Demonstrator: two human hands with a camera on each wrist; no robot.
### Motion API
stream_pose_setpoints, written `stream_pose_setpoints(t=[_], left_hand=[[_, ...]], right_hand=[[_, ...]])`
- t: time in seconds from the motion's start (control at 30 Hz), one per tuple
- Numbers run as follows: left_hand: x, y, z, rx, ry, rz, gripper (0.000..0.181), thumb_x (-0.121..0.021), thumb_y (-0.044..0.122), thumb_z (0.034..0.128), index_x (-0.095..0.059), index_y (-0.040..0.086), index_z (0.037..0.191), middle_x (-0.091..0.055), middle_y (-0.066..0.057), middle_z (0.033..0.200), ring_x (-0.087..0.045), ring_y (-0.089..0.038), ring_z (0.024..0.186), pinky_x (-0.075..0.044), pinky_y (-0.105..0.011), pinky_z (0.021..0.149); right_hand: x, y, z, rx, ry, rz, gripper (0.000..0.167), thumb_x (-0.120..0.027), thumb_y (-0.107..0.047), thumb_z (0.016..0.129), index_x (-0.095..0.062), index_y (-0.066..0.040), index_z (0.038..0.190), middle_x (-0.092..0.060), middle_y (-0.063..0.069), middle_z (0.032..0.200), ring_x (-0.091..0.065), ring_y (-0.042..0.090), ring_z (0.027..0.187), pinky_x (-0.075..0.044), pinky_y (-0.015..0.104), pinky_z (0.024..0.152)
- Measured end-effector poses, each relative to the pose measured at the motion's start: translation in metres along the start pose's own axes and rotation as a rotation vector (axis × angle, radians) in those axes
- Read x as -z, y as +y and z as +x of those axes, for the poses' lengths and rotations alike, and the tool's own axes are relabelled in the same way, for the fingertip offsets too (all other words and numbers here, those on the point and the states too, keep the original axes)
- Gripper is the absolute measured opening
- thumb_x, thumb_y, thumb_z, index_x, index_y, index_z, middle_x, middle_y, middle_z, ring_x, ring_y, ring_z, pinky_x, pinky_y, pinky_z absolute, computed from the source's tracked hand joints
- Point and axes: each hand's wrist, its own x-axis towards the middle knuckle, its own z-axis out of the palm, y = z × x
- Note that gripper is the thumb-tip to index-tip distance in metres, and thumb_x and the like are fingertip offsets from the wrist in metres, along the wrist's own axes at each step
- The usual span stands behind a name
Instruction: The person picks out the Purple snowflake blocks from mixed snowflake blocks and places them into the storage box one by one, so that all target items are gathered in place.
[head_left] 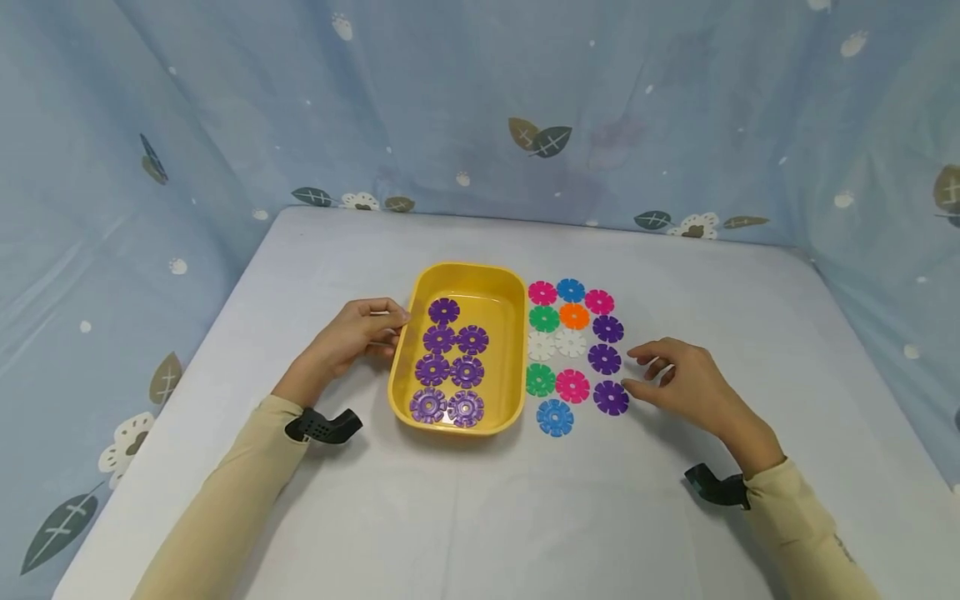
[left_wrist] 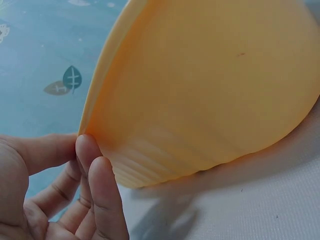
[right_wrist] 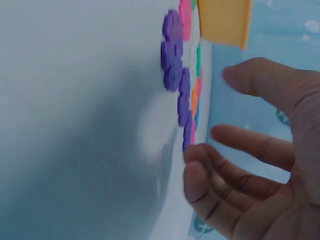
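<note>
A yellow plastic tray (head_left: 491, 287) stands on the white table with several purple notched discs (head_left: 467, 372) lying flat in it. At its left side my left hand (head_left: 360, 333) pinches the rim between thumb and forefinger; the left wrist view shows the fingertips on the tray's edge (left_wrist: 112, 55). Right of the tray lie loose notched discs in pink, blue, green, orange, white and purple. My right hand (head_left: 678, 379) hovers beside the column of purple discs (head_left: 604, 359), thumb and fingers apart. Nothing is between them in the right wrist view, where purple discs (right_wrist: 172, 50) lie beyond the fingertips.
The white tabletop (head_left: 465, 517) spreads around the tray and discs. A blue patterned cloth (head_left: 465, 108) hangs behind and along both sides. Each wrist carries a black curved mount, the left mount (head_left: 326, 427) near the tray's front left corner.
</note>
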Motion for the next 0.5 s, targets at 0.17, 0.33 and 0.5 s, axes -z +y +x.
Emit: stream_pose_setpoints(t=[0.17, 0.33, 0.5], left_hand=[[0.000, 0.001, -0.001, 0.007, 0.009, 0.004, 0.025, -0.064, 0.022, 0.0996, -0.063, -0.001, 0.105, -0.065, -0.008, 0.087, -0.064, -0.017, 0.073, -0.057, -0.026, 0.062], [-0.001, 0.001, 0.000, 0.009, 0.007, 0.004, 0.023, -0.064, 0.023, 0.0999, -0.062, 0.001, 0.103, -0.065, -0.008, 0.088, -0.064, -0.016, 0.073, -0.057, -0.026, 0.062], [-0.002, 0.001, 0.000, 0.017, 0.015, 0.005, 0.022, -0.064, 0.022, 0.0997, -0.062, 0.001, 0.103, -0.065, -0.008, 0.088, -0.064, -0.016, 0.072, -0.057, -0.026, 0.062]], right_hand=[[-0.004, -0.008, -0.005, -0.022, -0.063, -0.004, 0.045, -0.089, -0.024, 0.077, -0.072, -0.003, 0.112, -0.068, 0.009, 0.102, -0.063, 0.023, 0.084, -0.056, 0.030, 0.064], [-0.011, -0.010, -0.012, -0.011, -0.068, -0.012, 0.047, -0.091, -0.026, 0.073, -0.073, -0.004, 0.110, -0.068, 0.006, 0.097, -0.062, 0.021, 0.083, -0.056, 0.031, 0.067], [-0.021, -0.014, -0.018, 0.013, -0.067, -0.048, 0.050, -0.093, -0.027, 0.070, -0.073, -0.004, 0.110, -0.066, 0.003, 0.094, -0.061, 0.018, 0.081, -0.056, 0.030, 0.066]])
